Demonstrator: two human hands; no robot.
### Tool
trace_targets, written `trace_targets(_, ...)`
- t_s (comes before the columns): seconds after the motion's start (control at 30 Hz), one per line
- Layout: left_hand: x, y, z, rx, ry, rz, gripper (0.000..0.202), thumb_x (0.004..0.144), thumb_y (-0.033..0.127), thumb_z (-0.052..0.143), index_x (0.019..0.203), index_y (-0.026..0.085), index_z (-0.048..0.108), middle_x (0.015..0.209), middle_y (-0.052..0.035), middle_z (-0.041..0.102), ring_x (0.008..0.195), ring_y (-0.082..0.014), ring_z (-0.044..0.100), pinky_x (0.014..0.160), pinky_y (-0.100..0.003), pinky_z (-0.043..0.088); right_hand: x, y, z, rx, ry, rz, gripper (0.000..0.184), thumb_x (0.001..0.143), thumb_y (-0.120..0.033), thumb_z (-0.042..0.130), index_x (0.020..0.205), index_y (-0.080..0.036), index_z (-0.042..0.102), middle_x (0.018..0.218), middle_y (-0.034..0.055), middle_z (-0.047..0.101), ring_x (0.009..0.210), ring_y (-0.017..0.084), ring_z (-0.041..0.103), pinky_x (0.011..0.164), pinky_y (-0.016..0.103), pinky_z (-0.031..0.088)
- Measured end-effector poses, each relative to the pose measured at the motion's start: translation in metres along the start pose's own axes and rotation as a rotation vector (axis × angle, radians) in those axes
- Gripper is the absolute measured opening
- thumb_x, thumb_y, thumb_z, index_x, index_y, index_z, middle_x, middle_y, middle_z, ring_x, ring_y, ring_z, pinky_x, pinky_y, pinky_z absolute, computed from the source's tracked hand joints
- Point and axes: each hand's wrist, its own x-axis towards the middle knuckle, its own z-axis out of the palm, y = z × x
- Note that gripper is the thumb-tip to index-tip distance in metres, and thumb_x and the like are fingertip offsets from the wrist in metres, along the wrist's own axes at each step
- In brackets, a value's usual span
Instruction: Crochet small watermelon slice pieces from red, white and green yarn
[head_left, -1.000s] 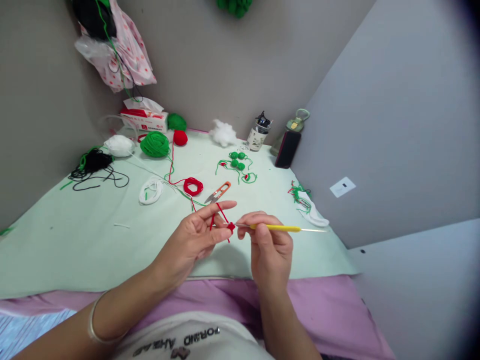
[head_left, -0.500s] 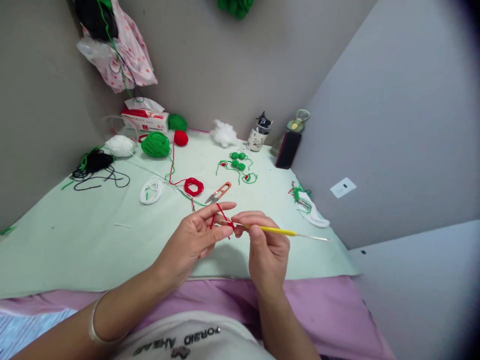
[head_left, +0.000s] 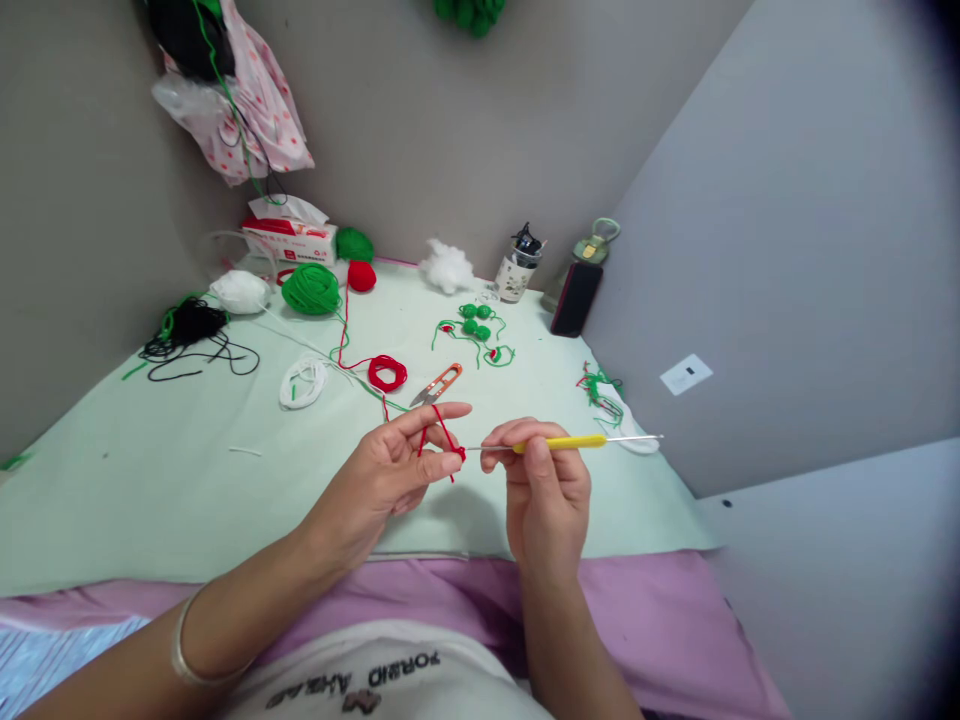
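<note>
My left hand [head_left: 394, 470] pinches a tiny red crochet piece [head_left: 458, 454] between thumb and middle finger, with red yarn [head_left: 439, 428] looped over the outstretched index finger. My right hand [head_left: 541, 485] is closed round a yellow-handled crochet hook [head_left: 559, 443], held level, its metal tip at the red piece. Both hands hover over the near edge of the pale green table [head_left: 150, 480]. The yarn strand runs back to a red yarn coil [head_left: 387, 373].
Orange thread snips [head_left: 437, 384] lie just beyond my hands. Farther back are green yarn balls [head_left: 310, 288], a red ball [head_left: 361, 275], black yarn [head_left: 191, 325], white yarn [head_left: 303, 381], small green crocheted pieces [head_left: 475, 325], stuffing [head_left: 447, 265], a tissue box [head_left: 289, 237], a jar [head_left: 516, 275], and a dark phone [head_left: 575, 297].
My right hand drew the hook back to the right and levelled it, after pushing it into the red piece half a second ago. My left hand has stayed in place.
</note>
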Motion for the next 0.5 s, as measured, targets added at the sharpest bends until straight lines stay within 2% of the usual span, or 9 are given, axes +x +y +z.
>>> trace_targets(0.2,0.0004,0.0,-0.0003,0.032,-0.013,-0.001,0.047,0.078,0.026,0.087,0.124,0.025,0.076,0.082,0.003,0.063,0.048,-0.0019,0.029,0.042,-0.022,0.018,-0.0008,-0.0021,-0.0012,-0.018,-0.044,-0.019,0.021,0.103,-0.028,0.058,0.091,-0.022,0.075,0.085,0.0029,0.072,0.073,0.014,0.066,0.068,0.03,0.055)
trace_targets(0.33,0.0006,-0.0009,-0.001,0.05,-0.014,0.014,0.044,0.08,0.027,0.086,0.122,0.026,0.077,0.083,0.0029,0.063,0.049,-0.0028,0.031,0.044,-0.021,0.02,0.0001,-0.0018,0.0007,0.008,-0.027,0.001,0.021,0.101,-0.032,0.061,0.089,-0.022,0.073,0.083,0.0031,0.072,0.069,0.015,0.066,0.062,0.029,0.057)
trace_targets(0.5,0.0003,-0.0026,-0.0023,0.071,0.009,0.034,0.045,0.079,0.027,0.086,0.123,0.026,0.076,0.081,0.0027,0.064,0.051,-0.0048,0.034,0.045,-0.021,0.023,-0.0011,0.0007,0.0025,-0.023,-0.01,0.024,0.021,0.101,-0.035,0.062,0.089,-0.021,0.072,0.083,0.0031,0.073,0.067,0.014,0.066,0.063,0.03,0.057)
